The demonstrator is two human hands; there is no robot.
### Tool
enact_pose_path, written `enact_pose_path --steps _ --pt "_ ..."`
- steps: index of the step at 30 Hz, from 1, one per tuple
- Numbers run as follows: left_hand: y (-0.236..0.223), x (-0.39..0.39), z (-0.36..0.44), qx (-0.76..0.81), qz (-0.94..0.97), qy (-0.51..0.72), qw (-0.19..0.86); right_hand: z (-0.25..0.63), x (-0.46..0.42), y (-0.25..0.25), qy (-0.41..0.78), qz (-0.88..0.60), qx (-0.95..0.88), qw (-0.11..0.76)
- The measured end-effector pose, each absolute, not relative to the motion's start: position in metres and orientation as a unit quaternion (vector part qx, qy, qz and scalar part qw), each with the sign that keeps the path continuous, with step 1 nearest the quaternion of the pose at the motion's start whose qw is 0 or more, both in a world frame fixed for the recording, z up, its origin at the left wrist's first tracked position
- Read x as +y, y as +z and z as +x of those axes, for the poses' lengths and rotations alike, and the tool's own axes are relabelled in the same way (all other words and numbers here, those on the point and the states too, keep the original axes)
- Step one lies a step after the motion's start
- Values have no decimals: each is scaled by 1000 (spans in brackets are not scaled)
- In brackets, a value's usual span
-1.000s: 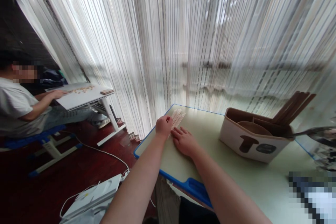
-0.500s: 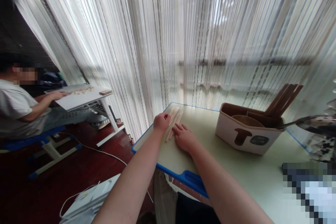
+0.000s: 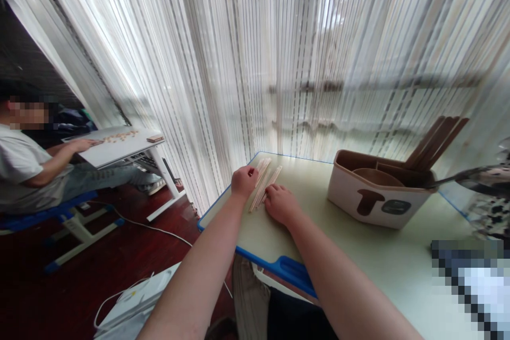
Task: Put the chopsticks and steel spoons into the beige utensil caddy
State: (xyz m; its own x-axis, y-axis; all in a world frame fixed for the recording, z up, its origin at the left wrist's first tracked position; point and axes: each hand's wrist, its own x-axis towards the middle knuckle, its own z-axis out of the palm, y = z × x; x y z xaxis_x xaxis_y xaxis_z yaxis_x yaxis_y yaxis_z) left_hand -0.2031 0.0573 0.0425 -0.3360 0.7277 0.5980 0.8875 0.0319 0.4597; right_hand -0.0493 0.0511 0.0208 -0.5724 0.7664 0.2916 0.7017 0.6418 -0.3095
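The sticks [image 3: 272, 176] are thin, straight, pale wood-coloured pieces, all of similar length. They lie on the tabletop [image 3: 308, 186] between my two grips, in two loose, roughly parallel groups that slant away from me and to the right. One group extends from beside my left grip [image 3: 245, 180]; the other passes just left of my right grip [image 3: 282, 203].

My left grip is curled, thumb side toward the sticks; I cannot tell whether it pinches any. My right grip rests palm down, fingers bent, fingertips at the near group; whether they pinch a stick cannot be determined.

Markings: the container [image 3: 341, 186], well to the right of my right grip, carries a brown T-like shape [image 3: 368, 201] and a grey rounded patch [image 3: 396, 206] on its pale front wall. Any lettering on the patch is too small to read.

Container contents: the interior is brown and divided. A round brown piece [image 3: 376, 178] sits in the section nearer my grips. Long brown slats [image 3: 436, 143] stand tilted to the right in the rear section. A slender dark piece [image 3: 446, 179] crosses the rim on the side farthest from my grips.
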Motion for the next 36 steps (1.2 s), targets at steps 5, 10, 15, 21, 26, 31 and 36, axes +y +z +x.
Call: enact_pose_path --steps 5,10,15,21,26,31,36 --pt "44 56 -202 -707 -563 -415 100 -46 56 23 68 -418 -883 205" --pt "43 56 -202 -703 -566 -420 100 -41 59 23 67 -400 -890 210" --pt "39 57 -196 -668 -603 -432 63 -40 62 22 68 -383 -895 216" --pt "31 66 -195 -600 -609 -517 -45 -41 67 21 62 -359 -907 214" --pt "31 72 -196 -542 -530 -597 -261 -40 69 23 58 -340 -917 201" --pt "36 70 -195 -506 -467 -640 -341 -38 69 23 59 -344 -918 187" --pt "36 70 -195 -498 -452 -655 -345 -36 69 20 52 -354 -917 176"
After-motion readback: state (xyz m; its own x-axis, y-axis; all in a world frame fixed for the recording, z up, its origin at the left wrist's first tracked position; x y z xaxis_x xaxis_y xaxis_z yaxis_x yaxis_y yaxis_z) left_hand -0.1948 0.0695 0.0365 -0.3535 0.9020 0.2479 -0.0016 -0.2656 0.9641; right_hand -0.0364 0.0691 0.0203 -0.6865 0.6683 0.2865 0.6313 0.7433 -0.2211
